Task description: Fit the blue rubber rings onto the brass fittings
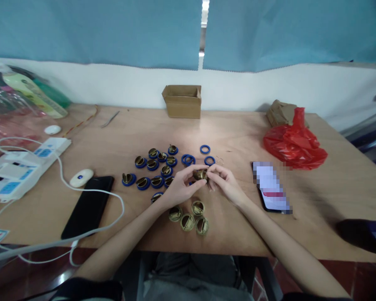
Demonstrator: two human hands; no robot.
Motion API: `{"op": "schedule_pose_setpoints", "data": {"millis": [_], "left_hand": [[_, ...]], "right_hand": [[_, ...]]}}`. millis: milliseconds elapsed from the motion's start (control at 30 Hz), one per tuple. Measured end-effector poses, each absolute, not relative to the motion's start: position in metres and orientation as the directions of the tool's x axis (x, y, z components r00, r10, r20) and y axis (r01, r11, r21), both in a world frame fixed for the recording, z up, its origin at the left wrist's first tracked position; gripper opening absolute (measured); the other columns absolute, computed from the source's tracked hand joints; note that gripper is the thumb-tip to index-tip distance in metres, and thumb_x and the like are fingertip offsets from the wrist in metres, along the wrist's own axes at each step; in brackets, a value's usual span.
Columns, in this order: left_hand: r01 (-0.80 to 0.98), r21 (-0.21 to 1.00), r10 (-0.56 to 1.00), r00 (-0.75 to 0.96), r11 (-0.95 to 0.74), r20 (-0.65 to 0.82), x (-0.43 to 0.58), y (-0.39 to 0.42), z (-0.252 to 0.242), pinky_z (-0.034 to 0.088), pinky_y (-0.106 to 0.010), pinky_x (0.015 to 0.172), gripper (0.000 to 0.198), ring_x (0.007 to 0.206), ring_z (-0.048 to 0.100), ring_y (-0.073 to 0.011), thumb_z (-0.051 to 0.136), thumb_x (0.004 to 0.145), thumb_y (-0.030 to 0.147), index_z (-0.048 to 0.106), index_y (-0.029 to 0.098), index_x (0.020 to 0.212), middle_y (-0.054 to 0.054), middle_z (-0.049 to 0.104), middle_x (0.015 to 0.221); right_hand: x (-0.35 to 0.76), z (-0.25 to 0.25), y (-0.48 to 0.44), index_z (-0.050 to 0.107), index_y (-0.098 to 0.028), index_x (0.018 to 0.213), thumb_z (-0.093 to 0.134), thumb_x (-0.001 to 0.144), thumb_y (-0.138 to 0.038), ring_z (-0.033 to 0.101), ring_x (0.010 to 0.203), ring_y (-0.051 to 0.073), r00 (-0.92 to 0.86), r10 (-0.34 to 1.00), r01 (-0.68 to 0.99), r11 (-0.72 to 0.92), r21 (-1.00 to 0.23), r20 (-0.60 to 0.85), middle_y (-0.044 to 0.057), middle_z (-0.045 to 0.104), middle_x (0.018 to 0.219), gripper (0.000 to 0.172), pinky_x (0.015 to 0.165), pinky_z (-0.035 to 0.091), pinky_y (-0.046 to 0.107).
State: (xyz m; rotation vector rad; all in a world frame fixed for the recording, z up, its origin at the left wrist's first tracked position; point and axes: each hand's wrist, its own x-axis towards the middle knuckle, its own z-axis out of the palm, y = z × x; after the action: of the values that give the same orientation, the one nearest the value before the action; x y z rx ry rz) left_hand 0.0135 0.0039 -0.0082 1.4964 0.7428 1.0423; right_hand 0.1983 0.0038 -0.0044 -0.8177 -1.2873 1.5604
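My left hand (179,187) and my right hand (224,182) meet above the middle of the wooden table (138,133), fingers pinched on one small brass round part (199,174) held between them. Left of the hands lie several brass parts fitted with blue rings (153,165). Three loose blue rings (204,149) lie just beyond the hands. Below the hands sit several bare brass parts (188,217) in a small cluster near the front edge.
A small open cardboard box (182,101) stands at the back. A red plastic bag (293,144) lies at the right, with a lit phone (272,187) beside it. A black phone (88,205), white cables (62,175) and a white power strip (21,167) lie at the left.
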Motion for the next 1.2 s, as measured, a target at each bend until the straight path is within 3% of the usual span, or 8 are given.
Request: {"op": "schedule_pose_setpoints", "data": {"millis": [1200], "left_hand": [[-0.086, 0.977, 0.882, 0.42, -0.196, 0.214, 0.0132, 0.0043, -0.0068, 0.055, -0.035, 0.098, 0.038, 0.113, 0.069, -0.0211, 0.069, 0.089, 0.022, 0.064, 0.02, 0.127, -0.011, 0.071, 0.124]], "right_hand": [[0.1983, -0.0042, 0.0033, 0.058, -0.021, 0.082, 0.068, 0.092, -0.042, 0.049, 0.047, 0.009, -0.346, 0.937, -0.205, -0.017, -0.979, 0.057, -0.008, 0.053, 0.052, 0.025, 0.053, 0.041, 0.025]]}}
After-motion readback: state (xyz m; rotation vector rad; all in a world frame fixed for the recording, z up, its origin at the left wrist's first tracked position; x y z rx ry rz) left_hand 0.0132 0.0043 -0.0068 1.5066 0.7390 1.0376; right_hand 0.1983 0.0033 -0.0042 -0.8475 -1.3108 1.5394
